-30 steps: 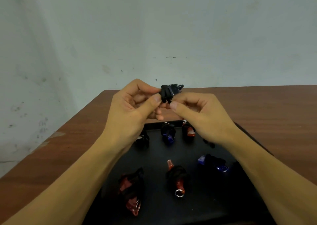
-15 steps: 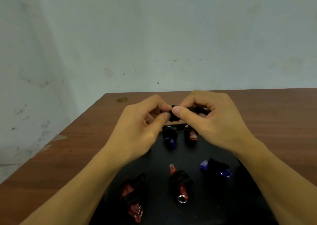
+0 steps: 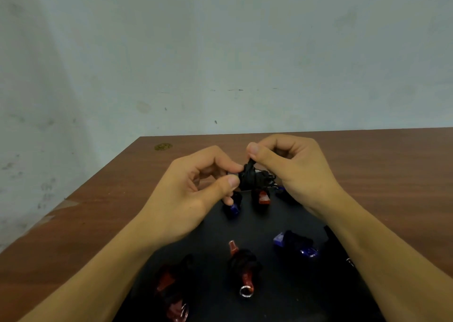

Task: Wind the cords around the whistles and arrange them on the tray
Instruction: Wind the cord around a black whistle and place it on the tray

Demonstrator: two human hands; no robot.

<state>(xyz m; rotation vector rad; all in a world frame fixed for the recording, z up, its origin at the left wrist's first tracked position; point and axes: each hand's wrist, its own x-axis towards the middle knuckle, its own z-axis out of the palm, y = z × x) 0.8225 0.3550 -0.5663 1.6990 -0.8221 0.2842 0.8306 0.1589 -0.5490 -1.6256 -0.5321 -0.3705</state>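
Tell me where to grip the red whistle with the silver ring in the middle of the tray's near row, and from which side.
Pinch the red whistle with the silver ring across its black cord-wrapped middle, coming from above. It lies flat on the black tray, lengthwise toward you, with both flanks open. The wrapped middle is its widest part; the ring end and mouthpiece are thin. This likely keeps the winding tight too.

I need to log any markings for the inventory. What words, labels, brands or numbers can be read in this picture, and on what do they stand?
None can be read. The wound whistles on the black tray show no print. The whistle pinched between the left hand and right hand is dark and cord-covered. The gold spot on the table is too small to tell.
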